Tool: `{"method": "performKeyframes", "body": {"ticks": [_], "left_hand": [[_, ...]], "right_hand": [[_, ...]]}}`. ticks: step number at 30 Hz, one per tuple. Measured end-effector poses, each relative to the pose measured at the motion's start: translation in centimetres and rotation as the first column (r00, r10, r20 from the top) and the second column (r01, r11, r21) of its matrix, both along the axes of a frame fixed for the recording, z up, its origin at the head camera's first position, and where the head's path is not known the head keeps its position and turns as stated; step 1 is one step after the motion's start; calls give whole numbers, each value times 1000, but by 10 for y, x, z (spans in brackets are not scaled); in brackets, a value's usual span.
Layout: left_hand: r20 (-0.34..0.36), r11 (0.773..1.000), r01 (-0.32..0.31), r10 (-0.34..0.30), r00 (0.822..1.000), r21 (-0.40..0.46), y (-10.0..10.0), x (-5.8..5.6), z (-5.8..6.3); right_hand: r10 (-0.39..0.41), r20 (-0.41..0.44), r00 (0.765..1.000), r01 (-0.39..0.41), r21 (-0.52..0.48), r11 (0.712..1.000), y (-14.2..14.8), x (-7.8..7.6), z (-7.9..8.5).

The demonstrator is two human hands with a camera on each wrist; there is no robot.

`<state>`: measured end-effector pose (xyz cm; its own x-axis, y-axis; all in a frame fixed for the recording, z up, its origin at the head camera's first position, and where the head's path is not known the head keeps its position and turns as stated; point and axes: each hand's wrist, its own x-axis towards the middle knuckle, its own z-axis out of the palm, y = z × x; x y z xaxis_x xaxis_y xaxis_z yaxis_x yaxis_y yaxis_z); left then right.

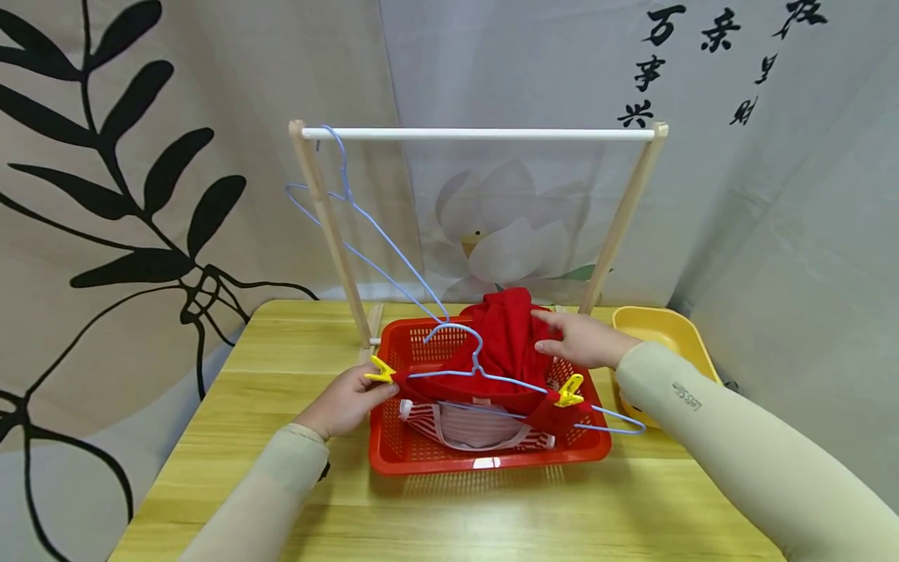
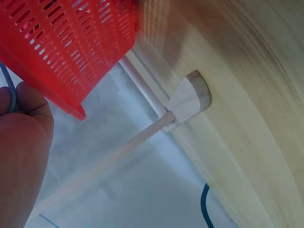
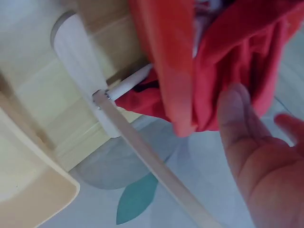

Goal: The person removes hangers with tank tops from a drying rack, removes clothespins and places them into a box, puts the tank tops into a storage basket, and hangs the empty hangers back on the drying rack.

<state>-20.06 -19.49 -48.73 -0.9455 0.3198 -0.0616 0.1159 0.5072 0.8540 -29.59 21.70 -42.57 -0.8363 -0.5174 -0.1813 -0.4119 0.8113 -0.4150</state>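
Observation:
A red garment point(image 1: 507, 332) lies bunched in and over a red basket point(image 1: 492, 467). It is on a blue wire hanger point(image 1: 479, 347), with a yellow clip point(image 1: 380, 370) at the left and another yellow clip point(image 1: 570, 390) at the right. My left hand point(image 1: 346, 404) pinches the hanger's left end beside the clip; in the left wrist view its wire point(image 2: 10, 88) runs between thumb and finger. With fingers extended, my right hand point(image 1: 583, 338) is at the garment's right side; whether it touches the cloth I cannot tell.
A wooden rack with a white bar point(image 1: 485, 134) stands behind the basket. Another blue hanger point(image 1: 344, 164) hangs at its left end. A striped garment point(image 1: 474, 431) lies in the basket. The yellow tray point(image 1: 663, 324) is at the right on the wooden table point(image 1: 449, 515).

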Motion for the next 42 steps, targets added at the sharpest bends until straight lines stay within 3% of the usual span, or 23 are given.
{"method": "performKeyframes", "body": {"ticks": [5, 11, 18, 23, 26, 32, 37, 42], "left_hand": [[22, 1000, -11, 11, 1000, 2, 0, 0, 0], [8, 1000, 14, -14, 1000, 22, 2, -2, 1], [20, 1000, 4, -4, 1000, 23, 4, -1, 1], [29, 1000, 2, -3, 1000, 27, 5, -1, 0], [35, 999, -8, 7, 999, 32, 5, 0, -1], [12, 999, 6, -7, 1000, 35, 5, 0, -2], [-1, 1000, 4, -4, 1000, 30, 5, 0, -4], [9, 999, 5, -6, 1000, 44, 4, 0, -3]], "right_hand": [[45, 61, 997, -51, 96, 994, -12, -20, -7], [71, 157, 985, -94, 143, 985, -21, -36, -14], [105, 99, 990, -120, 168, 978, -22, -40, -16], [9, 156, 988, -9, -4, 1000, -20, -34, -12], [-56, 178, 982, 81, -137, 987, -17, -30, -9], [-120, 77, 990, 137, -268, 954, -11, -23, 1], [-103, 81, 991, 125, -355, 926, -6, -11, 13], [6, 199, 980, 74, -396, 915, -1, -1, 18]]}}
